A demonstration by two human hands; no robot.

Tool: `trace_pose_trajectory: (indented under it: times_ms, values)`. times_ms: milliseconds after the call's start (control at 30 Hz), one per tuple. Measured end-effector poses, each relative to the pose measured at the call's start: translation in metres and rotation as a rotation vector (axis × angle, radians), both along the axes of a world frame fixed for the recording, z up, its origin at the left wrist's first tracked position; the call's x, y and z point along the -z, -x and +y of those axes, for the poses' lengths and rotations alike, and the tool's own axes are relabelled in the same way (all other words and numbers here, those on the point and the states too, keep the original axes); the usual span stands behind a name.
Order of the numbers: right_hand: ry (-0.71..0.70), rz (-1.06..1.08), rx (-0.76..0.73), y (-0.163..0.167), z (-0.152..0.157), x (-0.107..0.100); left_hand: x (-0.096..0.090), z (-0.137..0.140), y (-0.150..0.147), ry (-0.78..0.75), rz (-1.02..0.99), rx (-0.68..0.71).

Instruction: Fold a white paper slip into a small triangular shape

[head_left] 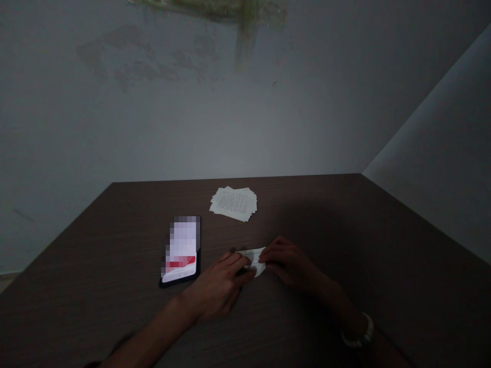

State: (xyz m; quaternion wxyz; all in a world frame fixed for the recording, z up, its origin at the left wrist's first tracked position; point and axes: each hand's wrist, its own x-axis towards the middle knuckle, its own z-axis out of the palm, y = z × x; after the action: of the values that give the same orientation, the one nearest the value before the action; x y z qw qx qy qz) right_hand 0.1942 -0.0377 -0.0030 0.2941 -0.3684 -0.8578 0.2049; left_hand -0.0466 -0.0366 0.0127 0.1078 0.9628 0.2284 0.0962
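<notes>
A small white slip of paper (pixel 253 254) with faint printed lines lies between my two hands, low over the table. My left hand (pixel 226 278) grips its left side, thumb and fingers closed on the edge. On the right side, my right hand (pixel 287 260) pinches the paper between thumb and curled fingers. The hands cover both ends of the slip, so only its middle shows. Just beyond them sits a loose stack of printed paper slips (pixel 233 203), fanned unevenly. To the left of my left hand lies a phone (pixel 182 250) with its screen lit, partly pixelated.
The dark wooden table (pixel 115 225) reaches back to a grey wall (pixel 230 122) with a stained patch high up. Another wall surface (pixel 441 153) slants along the right side. A pale bracelet (pixel 369 329) is around my right wrist. The light is dim.
</notes>
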Motion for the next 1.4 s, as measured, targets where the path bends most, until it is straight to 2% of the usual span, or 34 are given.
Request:
trace_pose_trajectory:
  times_ms: [233,433,667,867,1067,1400]
  values:
    - [0.097,0.039,0.033,0.003,0.002,0.001,0.005,0.002,0.002,0.044,-0.039,0.009]
    - [0.113,0.132,0.128,0.008,0.003,0.009,0.007,0.003,0.003,0.041,-0.086,0.025]
    - [0.128,0.085,0.288,0.019,0.000,0.010,0.006,0.002,0.003,0.000,-0.071,0.035]
    - [0.117,0.054,0.344,0.025,-0.003,0.009,0.006,0.002,0.002,-0.014,-0.075,0.040]
    - [0.103,0.061,0.367,0.027,-0.004,0.010,0.004,0.001,0.002,-0.026,-0.056,0.043]
    - [0.118,0.056,0.326,0.025,-0.003,0.012,0.005,0.001,0.004,-0.033,-0.050,0.051]
